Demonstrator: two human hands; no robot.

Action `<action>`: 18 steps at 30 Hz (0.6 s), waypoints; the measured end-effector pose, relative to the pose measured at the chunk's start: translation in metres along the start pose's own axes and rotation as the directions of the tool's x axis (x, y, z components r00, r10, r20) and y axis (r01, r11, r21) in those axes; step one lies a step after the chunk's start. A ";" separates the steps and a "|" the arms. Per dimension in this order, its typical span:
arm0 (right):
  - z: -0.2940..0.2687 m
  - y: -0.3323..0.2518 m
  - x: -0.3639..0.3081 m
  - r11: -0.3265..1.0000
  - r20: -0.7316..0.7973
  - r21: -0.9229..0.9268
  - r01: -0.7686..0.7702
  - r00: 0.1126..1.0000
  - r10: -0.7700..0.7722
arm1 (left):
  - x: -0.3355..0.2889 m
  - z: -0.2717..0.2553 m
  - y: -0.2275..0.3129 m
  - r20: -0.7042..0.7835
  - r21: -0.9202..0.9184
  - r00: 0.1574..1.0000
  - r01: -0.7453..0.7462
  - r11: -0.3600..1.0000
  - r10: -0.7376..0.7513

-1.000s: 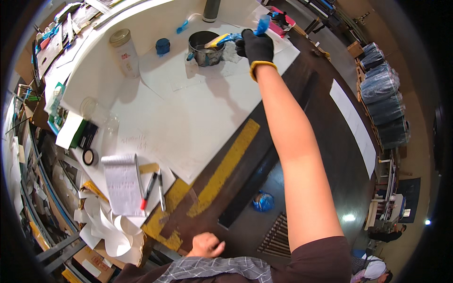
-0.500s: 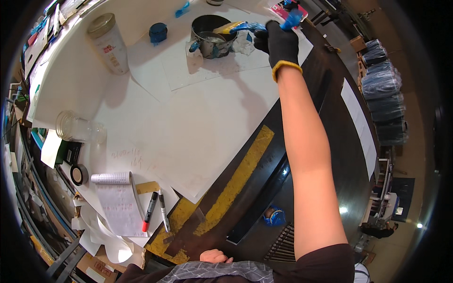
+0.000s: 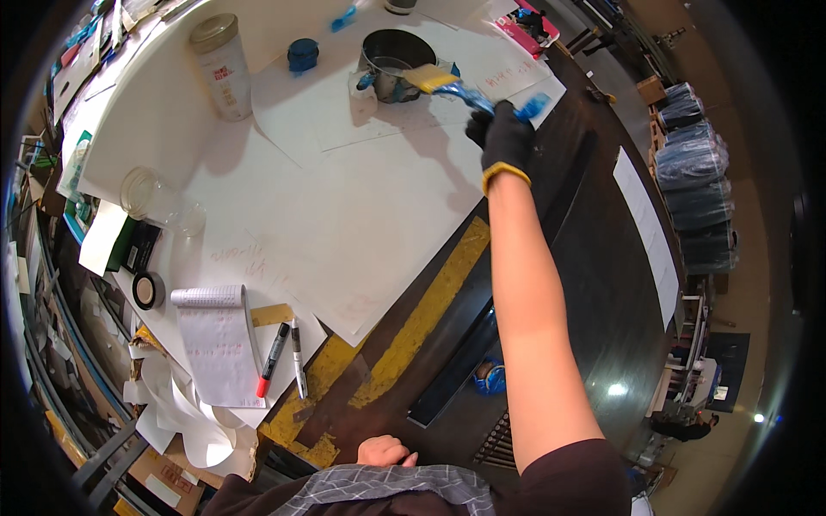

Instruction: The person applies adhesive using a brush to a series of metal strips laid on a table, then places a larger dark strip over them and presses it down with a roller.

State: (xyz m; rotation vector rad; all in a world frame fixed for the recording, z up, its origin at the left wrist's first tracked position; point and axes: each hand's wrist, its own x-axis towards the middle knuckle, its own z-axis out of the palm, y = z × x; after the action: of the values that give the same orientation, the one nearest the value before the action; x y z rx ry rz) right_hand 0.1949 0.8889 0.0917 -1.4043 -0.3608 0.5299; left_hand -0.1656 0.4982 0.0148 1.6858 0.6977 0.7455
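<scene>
My right hand (image 3: 506, 138), in a black glove with a yellow cuff, is closed around the blue-wrapped handle of a paintbrush (image 3: 430, 79). The brush's broad yellowish bristles are at the right side of a dark metal pot (image 3: 397, 50), whose inside is partly visible. Whether the bristles touch the rim I cannot tell. My left hand (image 3: 385, 451), bare and loosely curled, rests at the near edge of the table; nothing shows in its fingers. Under the pot, crumpled white paper (image 3: 363, 101) lies on a large white sheet (image 3: 344, 206).
A lidded clear jar (image 3: 222, 73), a blue-wrapped small pot (image 3: 303, 55) and a tipped clear jar (image 3: 159, 202) stand or lie leftward. Nearer are a tape roll (image 3: 148, 291), a notepad (image 3: 215, 348) and two markers (image 3: 274, 359). A blue-wrapped roll (image 3: 490, 378) lies beside my right forearm.
My right hand has drawn back toward me with the brush, and the bristles have come out of the pot to its right side. The whole view has shifted slightly.
</scene>
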 end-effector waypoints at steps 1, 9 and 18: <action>-0.007 -0.014 -0.012 1.000 -0.011 0.022 0.006 1.000 -0.006 | 0.002 0.000 0.001 -0.007 -0.004 1.000 0.006 1.000 -0.006; 0.007 -0.009 -0.007 0.992 -0.036 -0.114 -0.062 0.998 0.058 | -0.007 0.007 -0.008 -0.027 0.009 0.995 -0.098 0.995 0.098; 0.002 -0.017 -0.031 0.038 0.701 -0.473 0.880 0.402 -0.590 | -0.012 0.007 -0.001 -0.034 0.162 0.997 -0.060 0.985 0.066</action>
State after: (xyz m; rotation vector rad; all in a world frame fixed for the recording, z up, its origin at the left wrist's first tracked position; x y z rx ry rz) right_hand 0.1702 0.8727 0.1107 -1.7102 -1.7658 -0.4741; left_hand -0.1680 0.4856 0.0108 1.8514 0.7512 0.7859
